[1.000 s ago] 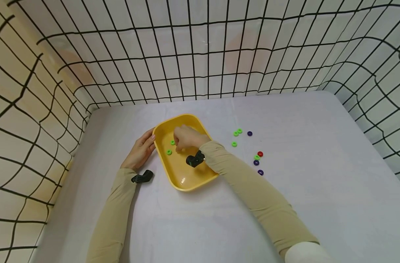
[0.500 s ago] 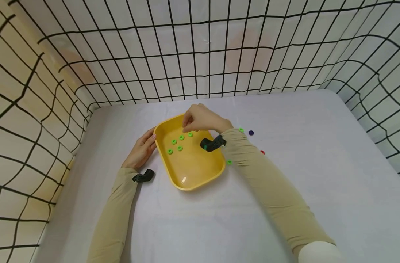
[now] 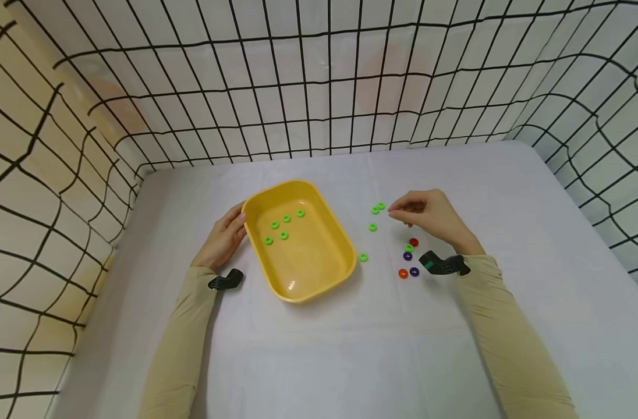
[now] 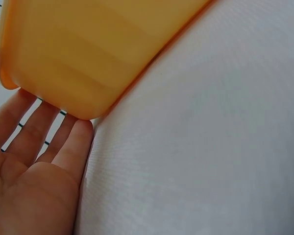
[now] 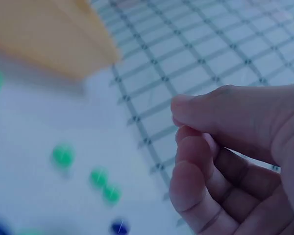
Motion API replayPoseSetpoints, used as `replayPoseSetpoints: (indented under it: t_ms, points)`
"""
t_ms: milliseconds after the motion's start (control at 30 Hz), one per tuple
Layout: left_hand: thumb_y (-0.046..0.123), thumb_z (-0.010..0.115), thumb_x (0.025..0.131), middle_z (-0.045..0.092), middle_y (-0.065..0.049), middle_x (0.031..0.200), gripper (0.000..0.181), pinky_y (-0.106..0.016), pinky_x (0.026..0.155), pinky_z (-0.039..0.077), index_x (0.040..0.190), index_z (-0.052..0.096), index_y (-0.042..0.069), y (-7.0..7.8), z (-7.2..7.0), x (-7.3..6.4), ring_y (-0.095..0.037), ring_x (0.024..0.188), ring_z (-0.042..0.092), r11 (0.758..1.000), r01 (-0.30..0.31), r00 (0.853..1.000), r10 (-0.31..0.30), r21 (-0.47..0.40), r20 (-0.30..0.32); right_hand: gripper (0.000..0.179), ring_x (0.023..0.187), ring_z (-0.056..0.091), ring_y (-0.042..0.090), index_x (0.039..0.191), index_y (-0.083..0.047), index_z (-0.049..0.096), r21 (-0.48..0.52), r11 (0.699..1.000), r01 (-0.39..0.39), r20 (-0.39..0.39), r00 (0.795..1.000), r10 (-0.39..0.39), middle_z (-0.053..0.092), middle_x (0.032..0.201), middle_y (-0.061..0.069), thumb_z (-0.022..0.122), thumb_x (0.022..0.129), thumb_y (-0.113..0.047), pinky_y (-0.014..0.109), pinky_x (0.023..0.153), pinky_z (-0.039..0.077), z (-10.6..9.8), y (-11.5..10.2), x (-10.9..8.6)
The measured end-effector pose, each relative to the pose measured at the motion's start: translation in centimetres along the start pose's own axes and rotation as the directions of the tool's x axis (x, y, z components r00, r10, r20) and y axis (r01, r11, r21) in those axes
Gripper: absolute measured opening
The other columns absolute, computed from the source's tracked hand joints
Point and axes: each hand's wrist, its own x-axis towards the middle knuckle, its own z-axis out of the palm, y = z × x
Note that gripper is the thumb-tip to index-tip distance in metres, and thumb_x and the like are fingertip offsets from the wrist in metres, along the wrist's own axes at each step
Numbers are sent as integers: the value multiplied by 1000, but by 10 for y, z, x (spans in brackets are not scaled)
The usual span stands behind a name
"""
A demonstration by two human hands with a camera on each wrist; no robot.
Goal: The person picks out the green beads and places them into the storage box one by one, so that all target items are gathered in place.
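Observation:
My left hand (image 3: 222,240) holds the left corner of a yellow tray (image 3: 309,286); in the left wrist view its fingers (image 4: 41,129) lie against the outer wall, with the thumb at the rim. Several small green rings (image 3: 284,235) lie inside the tray. My right hand (image 3: 429,216) is above the table to the tray's right, fingers loosely bent, thumb and index close together; nothing shows between them in the right wrist view. Just left of its fingertips lie two green rings (image 3: 375,210). A dark blue ring (image 5: 120,226) appears in the right wrist view, hidden in the head view.
More rings lie on the white table: green (image 3: 363,256) beside the tray, red (image 3: 414,242), dark blue (image 3: 414,272) and orange (image 3: 403,273) below the right hand. Black wire mesh (image 3: 329,93) fences the table's back and sides.
My right hand has moved from inside the tray, up and right, to above the loose rings. More green rings are visible in the tray. My left hand stays at its corner.

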Motion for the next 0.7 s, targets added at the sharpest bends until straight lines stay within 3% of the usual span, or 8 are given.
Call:
replayPoseSetpoints:
  t_ms: [133, 300, 500, 700]
  points:
    - [28, 46, 106, 27, -16, 159, 61, -20, 109, 43, 156, 23, 3, 3, 0, -1, -17, 133, 43, 1000, 3, 1000, -3, 0, 4, 21, 67, 60, 28, 105, -4, 74, -2, 998, -57, 1, 998, 57, 70, 88, 17, 73, 91, -21, 28, 57, 52, -6, 26, -18]
    - [28, 46, 106, 27, -17, 159, 61, -18, 107, 44, 156, 23, 1, 1, 0, -2, -16, 133, 43, 1000, 3, 1000, -3, -5, -6, 19, 65, 57, 22, 102, -6, 75, -28, 996, -81, 18, 997, 81, 71, 83, 11, 75, 90, -21, 22, 53, 46, -6, 48, -33]
    - [23, 44, 107, 26, -19, 158, 59, -17, 106, 44, 155, 22, -1, 0, -1, 0, -15, 132, 43, 999, -33, 999, 34, -31, 13, 15, 63, 55, 16, 98, -7, 76, -23, 995, -98, 47, 994, 99, 69, 82, 8, 77, 87, -18, 20, 51, 47, -3, 59, -43]
    - [22, 43, 107, 26, -20, 158, 58, -17, 106, 44, 155, 21, -2, 0, 1, -1, -14, 130, 44, 999, -38, 999, 39, -26, 19, 16, 71, 56, 13, 100, -7, 76, -32, 993, -118, 73, 990, 120, 68, 85, 7, 78, 86, -15, 18, 59, 50, 1, 64, -48]
